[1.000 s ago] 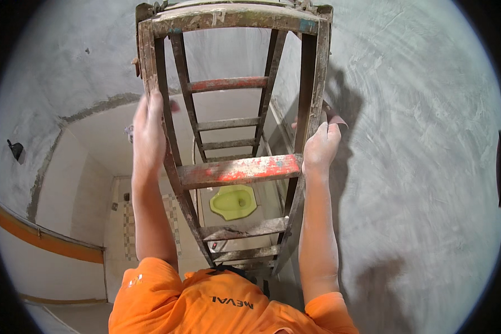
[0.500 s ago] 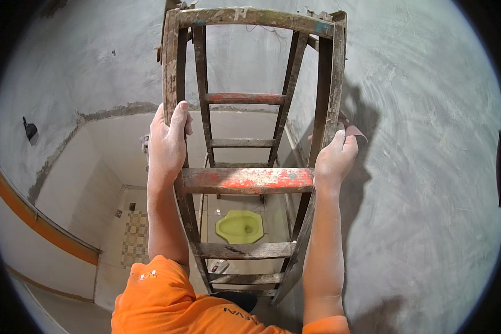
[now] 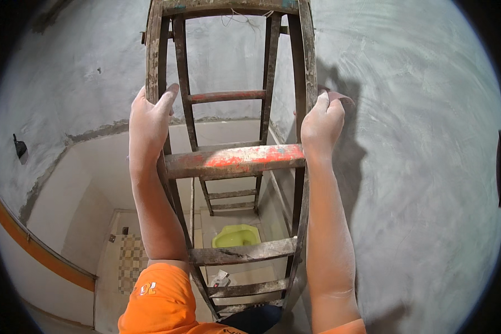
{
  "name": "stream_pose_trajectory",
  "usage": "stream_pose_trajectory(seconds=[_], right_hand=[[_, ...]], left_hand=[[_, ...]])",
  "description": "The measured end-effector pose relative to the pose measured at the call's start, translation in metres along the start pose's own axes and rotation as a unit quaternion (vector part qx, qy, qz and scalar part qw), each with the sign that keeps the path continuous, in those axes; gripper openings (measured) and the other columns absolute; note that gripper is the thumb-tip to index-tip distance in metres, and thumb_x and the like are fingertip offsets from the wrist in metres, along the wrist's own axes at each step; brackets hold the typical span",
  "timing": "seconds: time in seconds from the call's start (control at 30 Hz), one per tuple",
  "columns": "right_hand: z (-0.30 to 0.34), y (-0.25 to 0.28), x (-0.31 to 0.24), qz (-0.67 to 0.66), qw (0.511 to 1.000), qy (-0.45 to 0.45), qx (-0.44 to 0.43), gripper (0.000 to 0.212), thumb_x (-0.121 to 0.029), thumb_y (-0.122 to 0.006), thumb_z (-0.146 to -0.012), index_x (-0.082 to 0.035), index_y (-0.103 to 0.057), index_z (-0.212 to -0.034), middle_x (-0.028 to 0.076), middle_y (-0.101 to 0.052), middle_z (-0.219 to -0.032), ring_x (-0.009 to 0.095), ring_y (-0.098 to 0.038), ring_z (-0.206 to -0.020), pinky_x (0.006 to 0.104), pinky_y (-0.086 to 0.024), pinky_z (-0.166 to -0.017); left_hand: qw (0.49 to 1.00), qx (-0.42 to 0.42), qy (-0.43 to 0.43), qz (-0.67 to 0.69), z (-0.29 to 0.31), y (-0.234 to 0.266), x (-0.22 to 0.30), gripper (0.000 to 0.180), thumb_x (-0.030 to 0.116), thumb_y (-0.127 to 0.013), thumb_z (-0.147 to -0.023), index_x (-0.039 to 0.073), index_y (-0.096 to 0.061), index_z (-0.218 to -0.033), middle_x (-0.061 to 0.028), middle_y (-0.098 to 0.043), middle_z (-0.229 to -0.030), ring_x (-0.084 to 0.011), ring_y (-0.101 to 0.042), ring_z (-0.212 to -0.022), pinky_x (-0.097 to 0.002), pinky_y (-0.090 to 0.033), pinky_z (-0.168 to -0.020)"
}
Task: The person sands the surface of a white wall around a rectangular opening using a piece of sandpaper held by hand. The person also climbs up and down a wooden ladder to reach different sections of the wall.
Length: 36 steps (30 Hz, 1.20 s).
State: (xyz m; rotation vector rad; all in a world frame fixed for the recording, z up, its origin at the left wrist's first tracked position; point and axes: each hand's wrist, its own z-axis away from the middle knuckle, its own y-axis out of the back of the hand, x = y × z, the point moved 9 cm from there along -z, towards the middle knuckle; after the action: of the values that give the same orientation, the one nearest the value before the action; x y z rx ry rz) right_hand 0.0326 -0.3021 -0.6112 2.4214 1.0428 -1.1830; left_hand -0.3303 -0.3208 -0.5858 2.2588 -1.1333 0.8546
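A worn wooden stepladder (image 3: 235, 160) stands in front of me, its rungs smeared with red, white and grey paint. My left hand (image 3: 149, 125) is closed around its left rail, the thumb on the inner side. On the opposite rail my right hand (image 3: 322, 125) has its fingers wrapped round the wood. A pinkish curled sheet (image 3: 342, 98), which looks like sandpaper, sticks out of the right hand on the wall side. Pale dust coats both hands and forearms. The ladder's rear legs with their thinner rungs (image 3: 226, 97) show through the front frame.
A rough grey plastered wall (image 3: 417, 167) rises close on my right. Below lie a yellow-green squat toilet (image 3: 236, 236), a small white object (image 3: 221, 278) and a checkered tile patch (image 3: 130, 261). An orange-edged partition (image 3: 44, 245) runs along the left. A dark fixture (image 3: 20, 148) sits on the left wall.
The stepladder and both hands have shifted left and upward in the view. More of the rear legs' lower part shows between the front rungs. Both hands keep their grip on the rails.
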Motion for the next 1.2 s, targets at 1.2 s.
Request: stream_pose_trajectory(seconds=[1.2], right_hand=[[0.361, -0.035, -0.059, -0.015, 0.985, 0.087, 0.145, 0.030, -0.006, -0.050, -0.109, 0.008, -0.068, -0.127, 0.017, -0.075, -0.115, 0.023, -0.071, -0.105, 0.0384, -0.055, -0.096]], left_hand=[[0.958, -0.056, -0.209, 0.189, 0.001, 0.001, -0.023, 0.066, 0.014, -0.067, -0.097, -0.010, -0.039, -0.152, -0.0320, -0.063, -0.123, -0.0454, -0.064, -0.114, -0.0477, -0.048, -0.106]])
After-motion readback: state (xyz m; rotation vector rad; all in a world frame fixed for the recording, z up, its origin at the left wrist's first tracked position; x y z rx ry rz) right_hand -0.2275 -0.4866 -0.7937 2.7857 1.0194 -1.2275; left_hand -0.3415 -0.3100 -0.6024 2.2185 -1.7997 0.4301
